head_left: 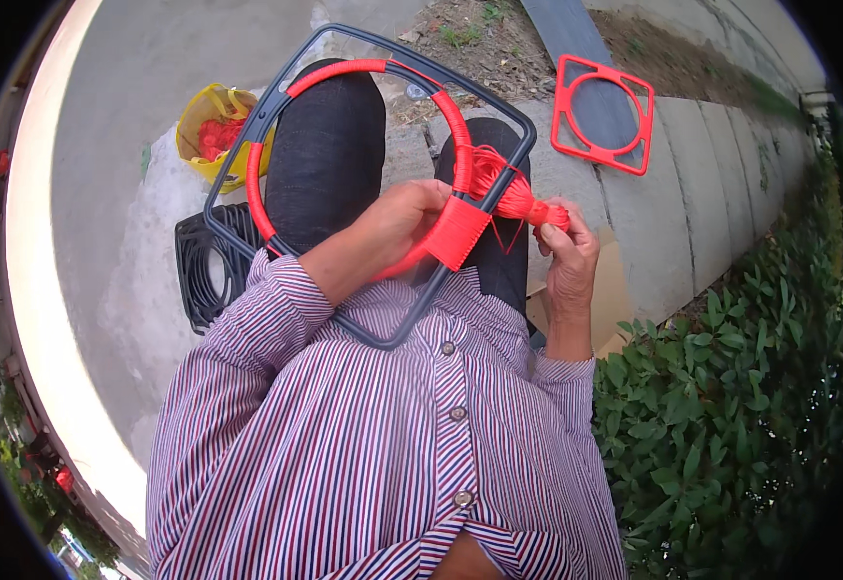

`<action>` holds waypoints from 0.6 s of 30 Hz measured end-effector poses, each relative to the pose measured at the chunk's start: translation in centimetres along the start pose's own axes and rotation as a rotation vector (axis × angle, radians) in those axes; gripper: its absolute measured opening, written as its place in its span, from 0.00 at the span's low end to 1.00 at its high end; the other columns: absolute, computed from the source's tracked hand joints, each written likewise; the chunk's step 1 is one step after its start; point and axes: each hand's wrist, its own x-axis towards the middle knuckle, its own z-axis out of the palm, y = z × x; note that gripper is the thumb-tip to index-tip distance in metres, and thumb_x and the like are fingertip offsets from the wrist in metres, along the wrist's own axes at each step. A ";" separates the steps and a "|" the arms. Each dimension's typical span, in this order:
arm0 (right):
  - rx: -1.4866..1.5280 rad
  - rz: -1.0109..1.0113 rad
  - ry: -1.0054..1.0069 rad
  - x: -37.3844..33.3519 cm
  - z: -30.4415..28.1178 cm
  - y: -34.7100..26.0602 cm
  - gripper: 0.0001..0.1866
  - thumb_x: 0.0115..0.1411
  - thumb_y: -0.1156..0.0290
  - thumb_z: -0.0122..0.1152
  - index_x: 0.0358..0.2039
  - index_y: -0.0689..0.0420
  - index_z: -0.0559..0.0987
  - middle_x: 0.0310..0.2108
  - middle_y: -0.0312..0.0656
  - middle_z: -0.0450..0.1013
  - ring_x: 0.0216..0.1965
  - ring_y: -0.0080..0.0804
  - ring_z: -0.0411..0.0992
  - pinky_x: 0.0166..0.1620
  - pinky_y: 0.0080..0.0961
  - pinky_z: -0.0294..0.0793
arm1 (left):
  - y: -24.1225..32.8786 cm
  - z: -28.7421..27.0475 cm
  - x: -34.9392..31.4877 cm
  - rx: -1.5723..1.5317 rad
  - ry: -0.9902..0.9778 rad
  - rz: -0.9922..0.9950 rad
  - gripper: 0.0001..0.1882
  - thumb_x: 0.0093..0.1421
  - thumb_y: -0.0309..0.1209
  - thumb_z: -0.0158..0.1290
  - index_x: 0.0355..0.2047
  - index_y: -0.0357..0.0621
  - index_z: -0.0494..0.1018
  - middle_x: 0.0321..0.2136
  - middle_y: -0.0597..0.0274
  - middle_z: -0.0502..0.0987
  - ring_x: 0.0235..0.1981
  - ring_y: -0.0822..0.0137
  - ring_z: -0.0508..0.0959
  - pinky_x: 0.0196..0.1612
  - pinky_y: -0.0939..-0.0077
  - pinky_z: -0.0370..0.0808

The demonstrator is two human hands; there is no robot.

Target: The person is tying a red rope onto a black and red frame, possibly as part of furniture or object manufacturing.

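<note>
Watching remotely, I see the black frame (263,116) over the knees (329,126), right fingers (561,239) clamped on the cord bundle (508,191), left fingers (428,194) too hidden to tell; keep the wrapping (462,233) taut.

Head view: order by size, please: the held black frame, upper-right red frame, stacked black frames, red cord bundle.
1. Held black frame
2. Red frame and stacked black frames: too alike to rank
3. Red cord bundle
</note>
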 end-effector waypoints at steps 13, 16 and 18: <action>0.962 -0.109 -0.041 -2.9 -10.4 -2.6 0.15 0.58 0.70 0.54 0.45 0.60 0.72 0.51 0.53 0.70 0.40 0.37 0.73 0.37 0.35 0.77 | 0.2 -0.2 0.0 0.008 -0.025 0.082 0.14 0.61 0.18 0.38 0.46 0.30 0.68 0.41 0.49 0.77 0.40 0.63 0.81 0.47 0.70 0.79; 0.502 0.159 0.020 -1.8 0.9 -3.5 0.12 0.57 0.78 0.55 0.43 0.62 0.72 0.44 0.53 0.73 0.29 0.31 0.75 0.32 0.27 0.78 | 0.1 0.4 -0.4 0.013 -0.042 0.072 0.12 0.61 0.19 0.43 0.45 0.29 0.69 0.40 0.50 0.77 0.39 0.65 0.81 0.46 0.72 0.79; 0.375 0.277 -0.060 -0.8 3.9 -2.6 0.11 0.56 0.79 0.57 0.41 0.62 0.72 0.40 0.51 0.74 0.25 0.28 0.74 0.31 0.25 0.77 | -0.1 0.3 -0.9 0.073 -0.028 0.087 0.11 0.61 0.19 0.46 0.44 0.29 0.70 0.39 0.51 0.78 0.38 0.66 0.81 0.45 0.73 0.80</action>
